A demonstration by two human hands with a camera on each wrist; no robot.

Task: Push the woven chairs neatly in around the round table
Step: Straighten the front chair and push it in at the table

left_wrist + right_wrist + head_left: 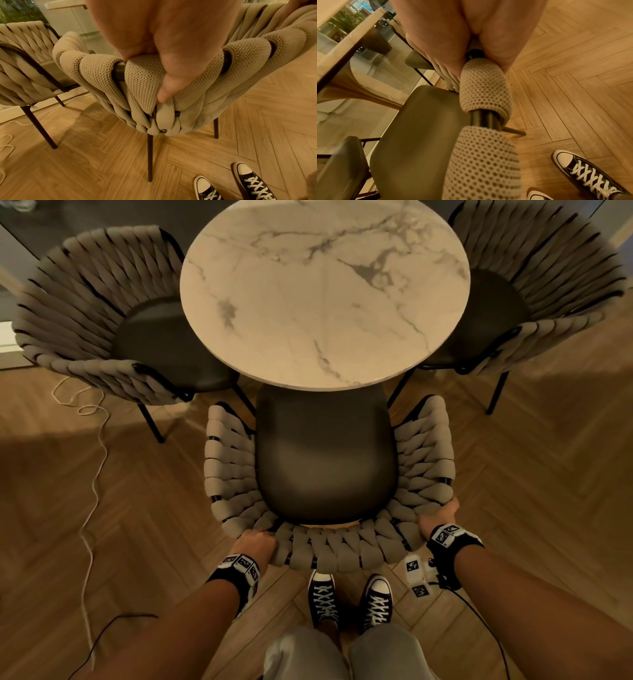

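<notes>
Gripping the near woven chair [329, 470] by its backrest rim, the left hand [256, 544] and right hand [436, 517] clamp opposite corners, arms extended; its seat front sits under the round counter [323, 289].

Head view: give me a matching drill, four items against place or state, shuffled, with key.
Items:
1. near woven chair
2. round table
3. white cable
4. sneakers

Place or state:
A. trails across the floor, left side
B. gripped at the backrest by the left hand and the right hand
C. on the floor just behind the gripped backrest
D. marble-look top, overhanging the front of the dark seat

Pairs: 1-B, 2-D, 3-A, 4-C
</notes>
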